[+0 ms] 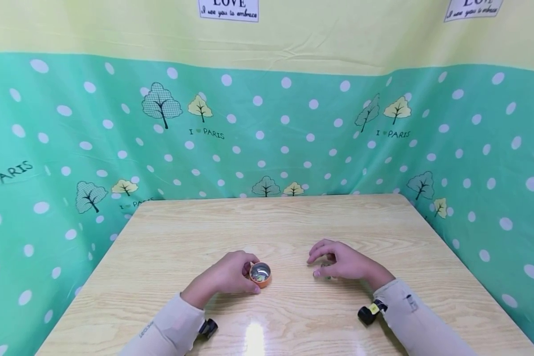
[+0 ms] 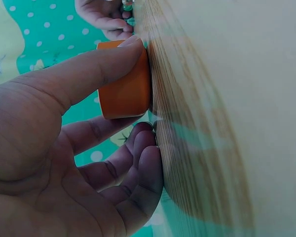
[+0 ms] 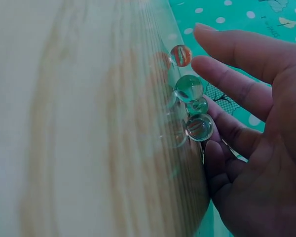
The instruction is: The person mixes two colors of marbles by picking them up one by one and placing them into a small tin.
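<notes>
My left hand (image 1: pixel 237 273) holds a small orange cup (image 1: pixel 267 283) with a shiny metal inside, upright on the table. In the left wrist view, the thumb presses the side of the orange cup (image 2: pixel 126 94) and another finger lies behind it; the remaining fingers curl beside it. Small coloured shapes show at the bottom of the cup, too small to tell. To the right, my right hand (image 1: pixel 344 262) hovers low over several glass marbles, fingers loosely bent. The right wrist view shows an orange-streaked marble (image 3: pixel 181 55) and a clear greenish marble (image 3: pixel 189 88) by the fingertips, none gripped.
Both hands are over a light wooden table (image 1: pixel 196 222). A green dotted cloth (image 1: pixel 285 133) with printed trees hangs behind and along the sides. Black wrist cameras are strapped at both sleeves, and light glares on the table's near part.
</notes>
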`<state>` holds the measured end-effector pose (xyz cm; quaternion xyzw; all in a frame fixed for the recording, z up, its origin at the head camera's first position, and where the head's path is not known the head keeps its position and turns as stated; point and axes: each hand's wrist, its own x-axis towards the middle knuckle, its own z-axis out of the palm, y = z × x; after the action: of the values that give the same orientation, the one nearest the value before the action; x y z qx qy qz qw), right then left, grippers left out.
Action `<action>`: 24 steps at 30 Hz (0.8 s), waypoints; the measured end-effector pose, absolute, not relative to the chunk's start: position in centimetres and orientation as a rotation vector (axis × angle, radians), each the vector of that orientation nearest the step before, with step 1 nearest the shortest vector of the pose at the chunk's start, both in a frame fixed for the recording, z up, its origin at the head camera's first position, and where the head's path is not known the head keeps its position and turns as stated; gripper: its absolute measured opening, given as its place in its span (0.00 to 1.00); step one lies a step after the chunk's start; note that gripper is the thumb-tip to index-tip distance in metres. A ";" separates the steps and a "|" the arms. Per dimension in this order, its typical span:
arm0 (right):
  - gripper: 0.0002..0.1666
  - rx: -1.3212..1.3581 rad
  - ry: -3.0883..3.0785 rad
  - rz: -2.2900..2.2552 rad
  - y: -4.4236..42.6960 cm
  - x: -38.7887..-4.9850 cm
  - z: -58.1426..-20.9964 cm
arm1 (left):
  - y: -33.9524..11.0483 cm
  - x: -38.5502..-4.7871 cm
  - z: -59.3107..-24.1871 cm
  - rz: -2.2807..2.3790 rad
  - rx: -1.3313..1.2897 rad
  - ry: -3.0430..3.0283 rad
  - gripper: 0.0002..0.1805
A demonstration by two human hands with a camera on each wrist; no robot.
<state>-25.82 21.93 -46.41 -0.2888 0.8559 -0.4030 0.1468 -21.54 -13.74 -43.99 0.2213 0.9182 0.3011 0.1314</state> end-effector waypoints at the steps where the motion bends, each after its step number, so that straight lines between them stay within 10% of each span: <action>1: 0.18 -0.823 2.461 -1.159 22.0 -25.9 -46.5 | -13.7 -21.5 -44.0 0.871 0.643 2.668 0.33; 24: 0.19 -0.764 2.462 -1.152 21.6 -25.6 -46.3 | -13.9 -21.5 -44.1 0.905 0.660 2.658 0.28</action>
<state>-25.56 21.57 -46.27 -0.2670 0.8610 -0.4030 0.1581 -21.52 -13.93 -44.10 0.2269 0.9139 0.3111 0.1281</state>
